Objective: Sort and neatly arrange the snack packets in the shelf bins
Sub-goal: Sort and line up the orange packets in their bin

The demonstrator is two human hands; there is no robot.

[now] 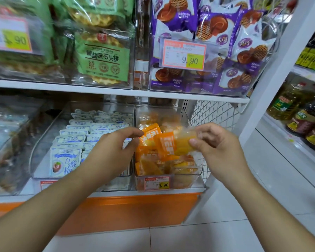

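Note:
Two orange snack packets are held above a clear bin [187, 172] of orange packets on the lower shelf. My left hand [115, 144] pinches the left orange packet [150, 134] at its edge. My right hand [216, 140] grips the right orange packet [173, 145] by its clear yellow end. The two packets overlap in the middle. Left of that bin stands a clear bin [44, 142] with several white and blue packets [65, 160] in neat rows, partly hidden by my left arm.
The upper shelf holds bins of green waffle packets [102, 57] and purple cookie packets [207, 28] with price tags. A white wire mesh panel [213, 111] closes the shelf's right end. Oil bottles [287, 100] stand on the neighbouring shelf. White floor tiles lie below.

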